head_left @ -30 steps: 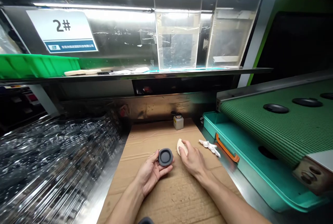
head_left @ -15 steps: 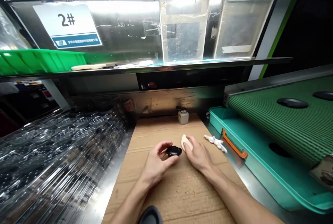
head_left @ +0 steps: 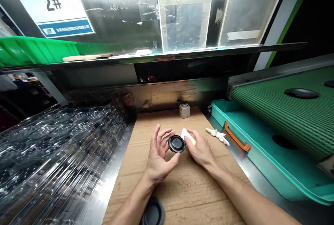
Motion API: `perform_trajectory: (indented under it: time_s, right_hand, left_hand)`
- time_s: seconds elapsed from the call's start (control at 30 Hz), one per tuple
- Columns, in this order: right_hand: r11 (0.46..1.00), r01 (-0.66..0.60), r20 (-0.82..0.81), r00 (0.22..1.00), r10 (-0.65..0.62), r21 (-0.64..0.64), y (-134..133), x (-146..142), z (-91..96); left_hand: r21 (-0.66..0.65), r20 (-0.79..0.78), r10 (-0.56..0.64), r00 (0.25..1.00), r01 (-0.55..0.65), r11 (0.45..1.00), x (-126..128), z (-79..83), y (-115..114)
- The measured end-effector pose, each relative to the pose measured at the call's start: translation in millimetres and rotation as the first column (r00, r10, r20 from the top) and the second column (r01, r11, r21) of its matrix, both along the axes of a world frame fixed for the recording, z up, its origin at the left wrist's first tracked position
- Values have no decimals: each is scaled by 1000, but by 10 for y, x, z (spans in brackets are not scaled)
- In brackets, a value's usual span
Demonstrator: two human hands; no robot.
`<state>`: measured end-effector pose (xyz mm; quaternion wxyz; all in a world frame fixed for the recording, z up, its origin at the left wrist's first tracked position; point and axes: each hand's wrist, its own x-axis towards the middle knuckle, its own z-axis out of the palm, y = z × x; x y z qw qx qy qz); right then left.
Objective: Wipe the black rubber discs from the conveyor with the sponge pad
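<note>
My left hand (head_left: 159, 160) holds a round black plastic cap (head_left: 177, 144) by its rim, between the thumb and the fingertips. The cap is tilted so that its recessed face and small rim notches point toward me. In my right hand (head_left: 200, 150) is a cream-white pad (head_left: 187, 135), pinched by thumb and fingers, its edge right at the cap's right rim; whether they touch I cannot tell. A larger round black part (head_left: 153, 212) lies beside my left forearm, on the brown cardboard sheet (head_left: 188, 190) under both hands.
A small square bottle (head_left: 184, 110) stands at the cardboard's far end. Crumpled white material (head_left: 218, 136) lies to the right, beside a teal bin (head_left: 261, 164) with an orange handle. Above the bin runs a green conveyor belt (head_left: 268, 87) carrying black discs. Clear plastic trays (head_left: 65, 148) are stacked at left.
My left hand has tipped the cap up from nearly flat, turning its face toward me. The pad in my right hand stays close to the rim. The view has dipped slightly.
</note>
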<state>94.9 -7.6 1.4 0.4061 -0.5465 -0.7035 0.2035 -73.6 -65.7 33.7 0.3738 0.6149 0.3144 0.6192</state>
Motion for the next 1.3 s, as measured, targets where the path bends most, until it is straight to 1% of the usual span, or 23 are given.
perform_trajectory:
  time_s: [0.1,0.23,0.3,0.43,0.57,0.67,0.77,0.8,0.83,0.87,0.93,0.97,1.0,1.07,1.17,1.23,1.3]
  right_hand:
    - [998,-35,-127,991,40,43,-82,-47,59]
    - [997,-33,-181,982,45,67,-154,-68,154]
    - [997,-26,-174,984,37,67,-164,-65,178]
    - [998,-17,-153,988,27,66,-154,-61,164]
    - [997,-16,-115,993,24,71,-140,-51,123]
    - [998,6,-79,997,-2,58,-124,-26,102]
    - [999,30,-30,999,-29,35,-98,0,77]
    - [999,36,-15,999,-36,29,-88,6,64]
    - [999,40,0,999,-40,24,-79,10,50]
    - [999,41,13,999,-41,21,-70,12,35]
    - [999,38,35,999,-38,12,-54,13,5]
    - [999,34,44,998,-34,2,-48,14,-9]
    - [999,30,53,998,-30,-11,-43,14,-20]
    - [999,30,64,998,-28,-32,-37,18,-35]
    - [999,32,82,996,-30,-28,-34,27,-50]
    - [999,29,96,995,-27,-19,-30,33,-62]
    - [999,26,112,993,-24,-22,-22,38,-76]
  left_hand:
    - [12,-32,-35,999,35,999,14,-13,-15]
    - [23,-115,-28,993,31,999,26,12,-51]
    - [-10,-138,-13,990,12,1000,34,36,-71]
    - [-80,-88,21,996,-29,996,49,55,-91]
    - [-97,-91,4,996,-13,995,26,75,-94]
    - [-102,-142,22,990,-36,994,-71,122,-73]
    - [-180,-273,39,961,-91,980,-243,128,-1]
    - [-218,-352,50,935,-134,967,-305,108,32]
    - [-244,-448,66,891,-193,950,-360,76,66]
    - [-242,-554,87,828,-260,935,-407,36,96]
    - [-160,-736,132,664,-360,919,-464,-47,133]
    - [-106,-792,152,591,-378,920,-473,-80,135]
    - [-60,-826,167,538,-379,924,-472,-101,126]
    - [-11,-863,172,475,-359,933,-447,-109,83]
    - [5,-903,145,405,-327,945,-394,-69,8]
    - [1,-920,131,369,-331,944,-372,-44,-16]
    - [-18,-927,122,355,-366,930,-375,-11,-30]
